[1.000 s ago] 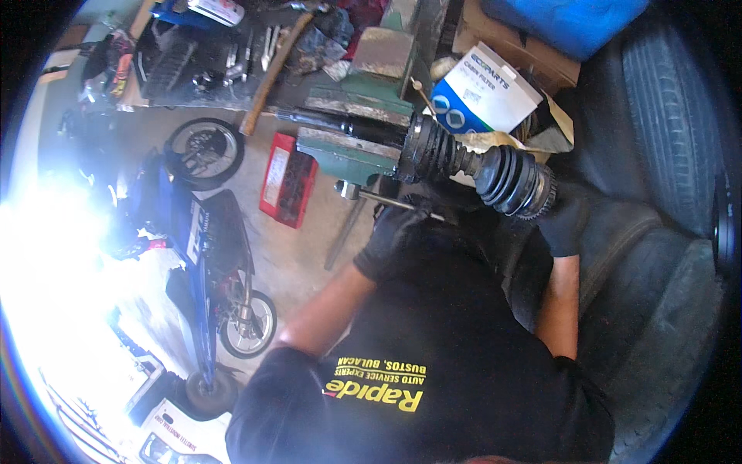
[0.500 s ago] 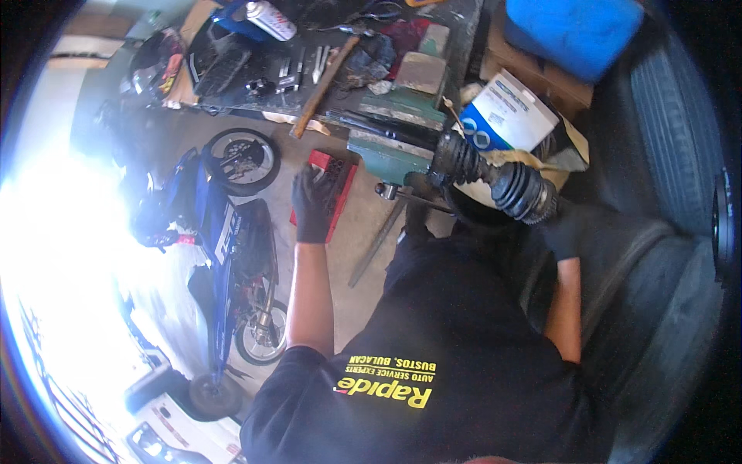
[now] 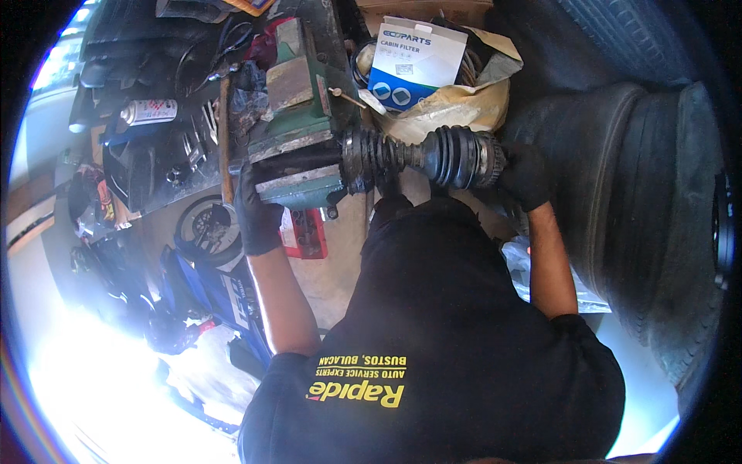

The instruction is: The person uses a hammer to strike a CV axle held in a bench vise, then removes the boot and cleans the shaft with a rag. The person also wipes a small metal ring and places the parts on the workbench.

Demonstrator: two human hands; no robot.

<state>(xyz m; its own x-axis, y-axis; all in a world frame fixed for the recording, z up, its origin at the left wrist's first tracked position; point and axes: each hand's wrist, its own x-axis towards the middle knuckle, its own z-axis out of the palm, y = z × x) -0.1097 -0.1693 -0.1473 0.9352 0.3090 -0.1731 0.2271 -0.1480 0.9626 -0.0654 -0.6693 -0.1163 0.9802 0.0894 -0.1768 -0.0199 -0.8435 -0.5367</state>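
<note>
A dark CV axle (image 3: 460, 158) with ribbed rubber boots lies across the green bench vise (image 3: 309, 185). Its shaft runs between the jaws toward the left. My left hand (image 3: 260, 213), in a black glove, is at the vise's left side, with its fingers curled at the shaft's far end; the jaw partly hides that contact. On the right, my right hand (image 3: 529, 176), also gloved, closes around the toothed end of the axle beside the outer boot. Its fingertips are partly hidden in shadow.
A hammer (image 3: 225, 131), a spray can (image 3: 149, 112) and several hand tools lie on the dark bench. Behind the axle stands a white-and-blue box (image 3: 417, 58). Large tires (image 3: 572, 170) crowd the right side. A red case (image 3: 311, 236) sits below the vise; a blue motorcycle (image 3: 232, 290) stands at left.
My left hand has gone from hanging open over the red case to the vise's left side. My right hand remains at the axle's end. The whole view has shifted and turned.
</note>
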